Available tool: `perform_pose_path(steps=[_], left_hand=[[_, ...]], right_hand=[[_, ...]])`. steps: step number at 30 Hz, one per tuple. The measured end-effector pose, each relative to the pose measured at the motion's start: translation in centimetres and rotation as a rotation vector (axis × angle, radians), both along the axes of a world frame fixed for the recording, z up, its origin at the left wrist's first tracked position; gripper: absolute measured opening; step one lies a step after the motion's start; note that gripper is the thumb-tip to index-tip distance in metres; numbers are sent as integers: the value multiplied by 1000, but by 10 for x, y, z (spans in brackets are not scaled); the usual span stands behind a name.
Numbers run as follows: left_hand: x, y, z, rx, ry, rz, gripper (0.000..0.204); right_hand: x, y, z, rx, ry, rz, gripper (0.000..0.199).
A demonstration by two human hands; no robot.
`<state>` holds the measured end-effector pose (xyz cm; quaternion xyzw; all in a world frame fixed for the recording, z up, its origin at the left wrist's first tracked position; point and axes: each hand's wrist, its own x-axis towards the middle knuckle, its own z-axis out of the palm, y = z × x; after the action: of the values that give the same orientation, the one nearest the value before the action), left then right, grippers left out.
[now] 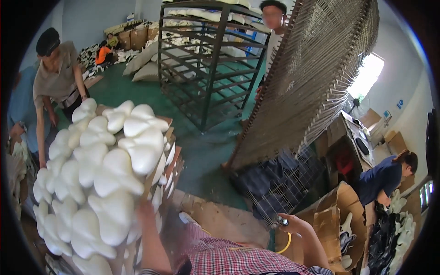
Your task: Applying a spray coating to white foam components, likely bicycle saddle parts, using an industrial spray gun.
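Dark metal rack [214, 68] mid-room on green floor [197, 158], multiple tiers. Grey sacks [147, 72] lying behind it, left side. Big brown mesh panel [307, 78] tilted, right of rack; wire grid [286, 183] low beside it, dark material [260, 183] behind the wires, can't tell what. Person in tan shirt [59, 68] plus one in light blue [26, 105] at left; orange top [103, 55] seated far back. Capped person [274, 41] partly hidden by the mesh. Person in navy [380, 176] bent over at right, near open cardboard box [323, 231]. Fan [356, 107] below bright window [369, 73].
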<state>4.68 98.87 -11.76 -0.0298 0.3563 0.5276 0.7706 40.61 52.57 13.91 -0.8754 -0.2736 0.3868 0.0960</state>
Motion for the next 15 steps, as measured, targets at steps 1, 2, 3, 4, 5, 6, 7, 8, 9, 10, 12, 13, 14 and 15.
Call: perform_pose_path(steps=[1, 2, 3, 4, 5, 6, 7, 8, 9, 10, 12, 13, 14, 15], left_hand=[[-3, 7, -9, 95, -55, 11, 52], [-3, 15, -17, 129, -145, 62, 53], [-1, 24, -23, 94, -268, 132, 55], [6, 33, -27, 73, -278, 173, 56], [14, 40, -30, 57, -202, 181, 56], [26, 47, -29, 47, -120, 177, 56], [34, 52, -26, 33, -42, 172, 56], [45, 57, -22, 25, -11, 167, 55], [52, 60, -16, 15, 20, 162, 55], [59, 64, -11, 6, 57, 159, 55], [71, 69, 0, 0, 90, 153, 55], [76, 71, 5, 1, 104, 152, 55], [80, 74, 9, 3, 112, 148, 55], [83, 76, 13, 3, 123, 144, 55]], right_hand=[[13, 12, -4, -22, 37, -11, 70], [27, 26, -10, -50, 53, -6, 70], [40, 41, -16, -76, 68, -11, 70], [56, 55, -22, -103, 79, -20, 70], [72, 72, -28, -131, 51, 74, 71], [87, 89, -33, -75, 90, 30, 72], [100, 106, -39, -71, 122, 30, 71], [112, 122, -44, -100, 139, 65, 71], [125, 140, -48, -98, 88, 139, 68], [138, 159, -52, -96, 134, 160, 66], [166, 200, -59, -133, 199, 251, 64], [176, 218, -62, -95, 150, 301, 63], [186, 235, -66, -55, 101, 350, 62], [192, 248, -69, -43, 70, 389, 62]])
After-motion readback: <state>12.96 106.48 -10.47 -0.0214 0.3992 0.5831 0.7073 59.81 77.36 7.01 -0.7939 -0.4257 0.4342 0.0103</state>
